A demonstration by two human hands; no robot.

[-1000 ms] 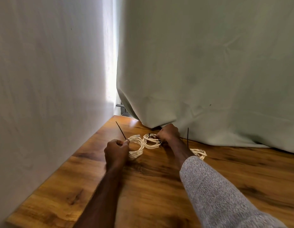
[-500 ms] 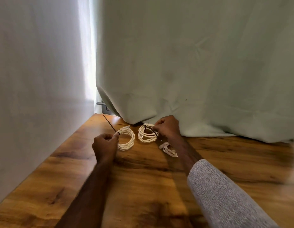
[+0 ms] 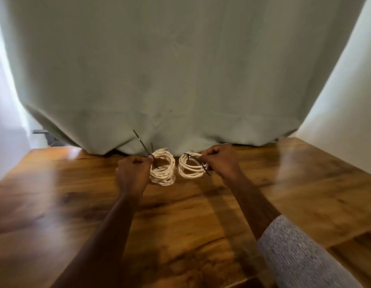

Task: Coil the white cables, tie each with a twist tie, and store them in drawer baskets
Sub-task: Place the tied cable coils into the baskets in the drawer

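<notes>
Right forearm in speckled grey knit sleeve — left forearm bare

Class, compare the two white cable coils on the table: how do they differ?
The left coil looks thicker, its loops stacked; the right coil looks flatter. The left coil's tie tail points up, gripped by the left hand; the right coil's slants down by the right hand. Both are white, black-tied.

We count two coils of white cable: the left coil and the right coil. We count two black ties: the left tie and the right tie. We see two hands, the left hand and the right hand, one wooden table and one green curtain.
</notes>
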